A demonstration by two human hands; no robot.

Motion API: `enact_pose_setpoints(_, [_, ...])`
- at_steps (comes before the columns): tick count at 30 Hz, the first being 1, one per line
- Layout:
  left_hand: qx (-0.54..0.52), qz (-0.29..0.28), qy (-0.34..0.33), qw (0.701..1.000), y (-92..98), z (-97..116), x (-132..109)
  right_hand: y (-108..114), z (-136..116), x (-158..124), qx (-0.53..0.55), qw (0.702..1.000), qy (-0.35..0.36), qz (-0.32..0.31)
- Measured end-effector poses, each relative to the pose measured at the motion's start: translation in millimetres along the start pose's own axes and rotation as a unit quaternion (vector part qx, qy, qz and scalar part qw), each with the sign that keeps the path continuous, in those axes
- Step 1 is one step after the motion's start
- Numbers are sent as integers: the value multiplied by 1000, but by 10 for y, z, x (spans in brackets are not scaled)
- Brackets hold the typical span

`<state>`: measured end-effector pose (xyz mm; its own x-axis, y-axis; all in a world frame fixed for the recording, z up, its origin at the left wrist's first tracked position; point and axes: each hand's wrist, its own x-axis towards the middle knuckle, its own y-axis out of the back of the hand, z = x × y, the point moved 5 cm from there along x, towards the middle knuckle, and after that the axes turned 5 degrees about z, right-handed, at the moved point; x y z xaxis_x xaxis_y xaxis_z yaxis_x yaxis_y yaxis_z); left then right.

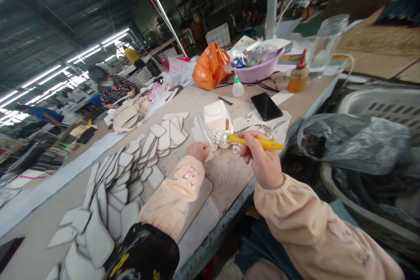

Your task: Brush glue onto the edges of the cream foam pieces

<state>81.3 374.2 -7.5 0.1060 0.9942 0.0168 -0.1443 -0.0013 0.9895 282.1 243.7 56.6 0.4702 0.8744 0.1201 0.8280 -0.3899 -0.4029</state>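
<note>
My right hand [264, 162] grips a brush [256, 141] by its yellow handle. The brush's bristle end, smeared with white, is at the mouth of a white plastic container [216, 113] with a white paste-like substance around it. My left hand [198, 152] is closed beside the container, next to a small stack of pale flat pieces [201, 129]; what its fingers hold, if anything, is hidden. Left of my left forearm, a large spread of grey-white, dark-edged flat pieces [124, 179] overlaps across the table.
A black phone [266, 106], a small white bottle [238, 86] and an amber bottle with red cap [298, 76] stand or lie beyond. Farther back are an orange bag [210, 68], a purple basin [259, 70] and a glass jar [328, 46]. Grey baskets [383, 100] flank the right edge. A co-worker [111, 87] sits left.
</note>
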Motion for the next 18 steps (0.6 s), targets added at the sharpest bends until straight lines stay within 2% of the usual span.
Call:
enact_pose_setpoints(4, [-44, 40, 22, 998, 139, -27, -50, -27, 9, -25, -14, 1000, 10, -6])
enact_pose_setpoints(7, [-98, 79, 20, 992, 449, -136, -207, -55, 3, -57, -22, 999, 33, -3])
enact_pose_setpoints(9, [-135, 97, 7, 986, 718, -260, -431, -90, 15, -82, -25, 998, 52, -10])
enact_pose_setpoints(12, [-223, 92, -8, 970, 1065, -510, -952, -165, 63, -128, -42, 993, 104, -40])
enact_pose_setpoints(15, [-423, 85, 7, 902, 1258, -784, -1581, -248, 160, -183, -101, 980, 160, -70])
enact_pose_setpoints(18, [-547, 79, 53, 832, 1274, -1012, -2132, -351, 309, -249, -151, 970, 162, -97])
